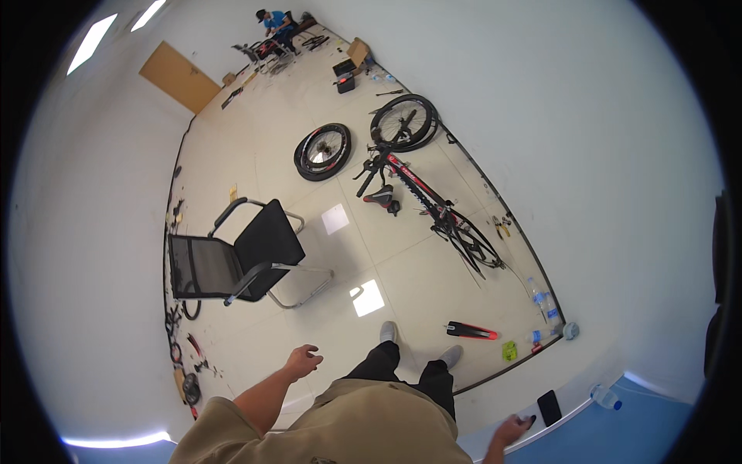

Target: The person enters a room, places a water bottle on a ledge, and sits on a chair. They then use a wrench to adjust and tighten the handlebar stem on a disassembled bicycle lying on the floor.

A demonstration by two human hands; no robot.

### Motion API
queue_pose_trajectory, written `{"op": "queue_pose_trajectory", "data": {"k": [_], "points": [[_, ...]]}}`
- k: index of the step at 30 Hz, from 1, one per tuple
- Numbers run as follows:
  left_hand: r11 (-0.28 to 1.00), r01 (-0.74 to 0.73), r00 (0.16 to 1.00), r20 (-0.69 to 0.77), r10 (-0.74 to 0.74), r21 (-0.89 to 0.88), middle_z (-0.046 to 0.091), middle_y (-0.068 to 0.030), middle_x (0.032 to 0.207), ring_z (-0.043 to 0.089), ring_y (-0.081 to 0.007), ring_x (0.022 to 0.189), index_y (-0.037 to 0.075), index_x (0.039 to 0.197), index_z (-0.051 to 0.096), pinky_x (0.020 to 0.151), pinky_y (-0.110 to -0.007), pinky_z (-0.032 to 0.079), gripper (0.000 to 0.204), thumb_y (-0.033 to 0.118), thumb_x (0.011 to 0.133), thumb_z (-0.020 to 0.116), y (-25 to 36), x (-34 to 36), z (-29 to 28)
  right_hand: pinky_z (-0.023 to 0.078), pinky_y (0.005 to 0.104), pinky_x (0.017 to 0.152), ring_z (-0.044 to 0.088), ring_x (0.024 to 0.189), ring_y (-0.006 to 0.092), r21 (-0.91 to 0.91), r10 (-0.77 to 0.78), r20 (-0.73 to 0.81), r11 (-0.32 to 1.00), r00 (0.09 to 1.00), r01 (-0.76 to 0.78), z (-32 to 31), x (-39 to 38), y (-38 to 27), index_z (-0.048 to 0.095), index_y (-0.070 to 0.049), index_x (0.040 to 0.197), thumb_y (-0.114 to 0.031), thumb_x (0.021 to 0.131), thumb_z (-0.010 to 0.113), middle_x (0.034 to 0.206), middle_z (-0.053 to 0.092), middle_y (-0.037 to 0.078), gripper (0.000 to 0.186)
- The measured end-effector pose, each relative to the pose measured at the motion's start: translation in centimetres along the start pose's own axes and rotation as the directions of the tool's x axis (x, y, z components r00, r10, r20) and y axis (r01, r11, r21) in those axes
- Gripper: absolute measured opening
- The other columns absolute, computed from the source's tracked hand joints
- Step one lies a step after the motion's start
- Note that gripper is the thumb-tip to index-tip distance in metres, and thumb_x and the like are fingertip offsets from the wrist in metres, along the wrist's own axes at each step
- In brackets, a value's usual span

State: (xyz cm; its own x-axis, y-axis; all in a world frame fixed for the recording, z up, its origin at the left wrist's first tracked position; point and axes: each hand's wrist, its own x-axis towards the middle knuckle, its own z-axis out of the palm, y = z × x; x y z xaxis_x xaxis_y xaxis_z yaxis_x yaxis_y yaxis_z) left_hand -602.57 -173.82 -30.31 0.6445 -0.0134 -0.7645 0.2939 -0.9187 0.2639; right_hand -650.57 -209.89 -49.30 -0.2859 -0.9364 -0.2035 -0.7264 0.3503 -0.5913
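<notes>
My left hand (pixel 303 360) hangs free in front of my body with loose, slightly curled fingers and nothing in it, above the tiled floor near a black mesh office chair (pixel 236 259). Low at the right, my right hand (pixel 513 428) reaches to the edge of a blue surface (pixel 618 433), fingers resting beside a black phone (pixel 549 407); it holds nothing that I can see. A red and black bicycle frame (pixel 433 209) without wheels lies on the floor ahead, along the right wall.
Two bicycle wheels (pixel 322 151) (pixel 403 121) lie beyond the frame. A red and black part (pixel 471 331), water bottles (pixel 545 303) and a yellow-green item (pixel 508 351) sit by the wall. Small parts line the left wall (pixel 182 363). Far off, a person (pixel 274 23) sits working.
</notes>
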Motion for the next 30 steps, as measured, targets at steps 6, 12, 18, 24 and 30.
{"op": "queue_pose_trajectory", "data": {"k": [6,12,18,24,30], "points": [[0.989,-0.055,0.998,-0.02,0.053,-0.137,0.071,-0.0177,0.097,0.07,-0.0223,0.076,-0.002,0.127,0.058,0.072,-0.035,0.057,0.055,0.026,0.081,0.069,-5.0,3.9,-1.3,0.046,0.0363,0.052,0.056,0.06,0.0218,-0.109,0.338,0.637,0.929,0.693,-0.353,6.4,-5.8,-5.8,0.055,0.001,0.09,-0.008,0.081,0.056,0.075,0.058,0.01,0.013],[0.909,-0.008,0.997,-0.072,-0.024,-0.416,0.071,-0.016,0.087,0.069,-0.0206,0.069,-0.002,0.125,0.059,0.063,-0.034,0.056,0.053,0.024,0.08,0.067,-10.6,9.6,-3.9,0.032,0.0304,0.036,0.043,0.042,0.0155,-0.086,0.419,0.553,0.888,0.72,-0.451,8.0,-4.2,-11.5,0.046,-0.005,0.077,-0.003,0.081,0.048,0.059,0.047,0.006,0.005],[0.634,0.073,0.98,-0.065,-0.191,-0.77,0.067,-0.0138,0.079,0.065,-0.021,0.06,-0.001,0.123,0.059,0.045,-0.032,0.051,0.047,0.022,0.084,0.07,-19.5,15.3,-3.4,0.042,0.044,0.052,0.053,0.056,0.0257,-0.258,0.049,0.659,0.952,0.75,0.165,16.0,0.0,-12.9,0.056,0.003,0.089,-0.02,0.079,0.062,0.072,0.058,0.013,0.027],[0.549,0.216,0.943,0.027,-0.331,-0.808,0.068,-0.0148,0.087,0.068,-0.0245,0.067,-0.002,0.121,0.057,0.054,-0.038,0.055,0.044,0.016,0.082,0.066,-23.0,17.0,-5.6,0.051,0.0505,0.063,0.065,0.064,0.0359,-0.221,-0.328,0.858,0.458,0.395,0.861,21.1,-6.1,-22.1,0.073,-0.01,0.069,-0.016,0.077,0.063,0.075,0.07,0.019,0.014],[0.423,0.184,0.95,0.051,-0.308,-0.887,0.068,-0.0155,0.09,0.068,-0.0254,0.069,-0.003,0.12,0.056,0.055,-0.036,0.056,0.042,0.015,0.083,0.067,-18.5,18.7,-9.5,0.048,0.0442,0.061,0.06,0.057,0.0312,-0.213,-0.146,0.839,0.798,0.524,0.564,23.6,-13.9,-31.1,0.066,-0.002,0.061,-0.02,0.078,0.053,0.06,0.063,0.016,0.028]]}}
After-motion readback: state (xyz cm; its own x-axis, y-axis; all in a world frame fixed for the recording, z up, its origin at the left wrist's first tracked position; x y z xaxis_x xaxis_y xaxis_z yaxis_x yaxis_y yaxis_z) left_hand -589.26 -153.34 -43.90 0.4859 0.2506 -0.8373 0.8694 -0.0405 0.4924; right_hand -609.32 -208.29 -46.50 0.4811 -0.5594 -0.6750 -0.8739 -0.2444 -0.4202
